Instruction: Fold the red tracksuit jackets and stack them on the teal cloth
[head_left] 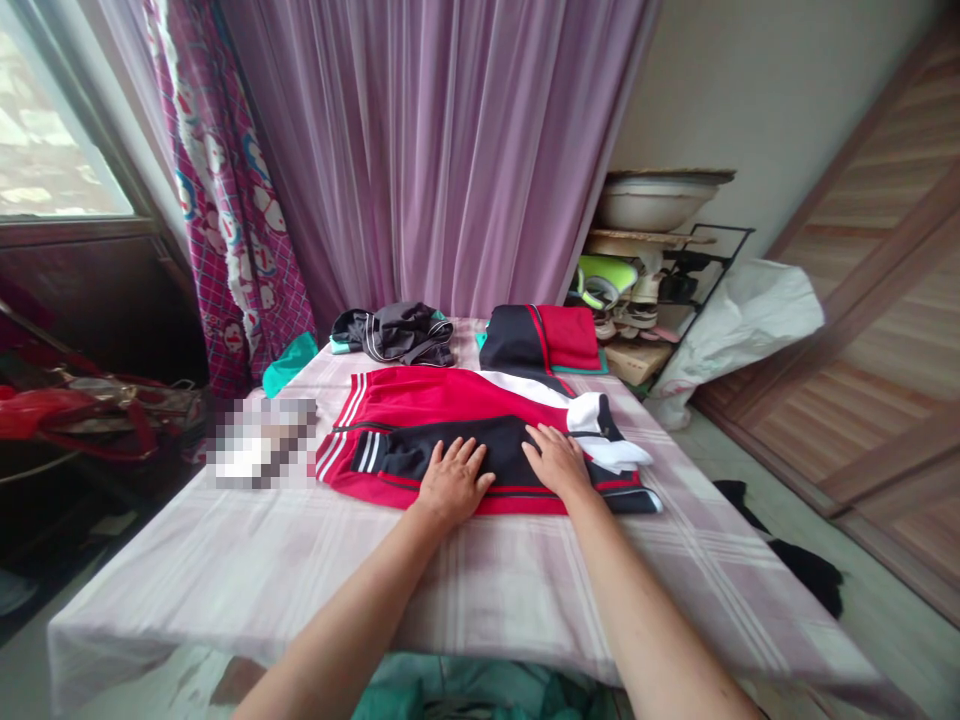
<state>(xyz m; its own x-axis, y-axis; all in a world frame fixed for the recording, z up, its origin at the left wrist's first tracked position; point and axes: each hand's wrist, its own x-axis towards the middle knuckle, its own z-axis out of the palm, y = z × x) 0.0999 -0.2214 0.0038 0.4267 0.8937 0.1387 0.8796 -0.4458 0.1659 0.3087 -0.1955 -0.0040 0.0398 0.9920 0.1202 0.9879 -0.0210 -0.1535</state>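
Note:
A red, black and white track jacket (450, 405) lies spread flat on a table with a pale pink checked cloth (300, 570). My left hand (451, 481) rests flat and open on the jacket's black sleeve near the front hem. My right hand (556, 459) lies flat and open on the same black part, close beside the left, near the white collar (606, 432). Neither hand holds anything.
A folded red and black garment (544, 338) and a dark crumpled garment (397, 332) lie at the table's far edge. A blurred patch (259, 440) sits at the left. A shoe rack (652, 290), a white bag (739, 315), purple curtains and a wooden door surround the table.

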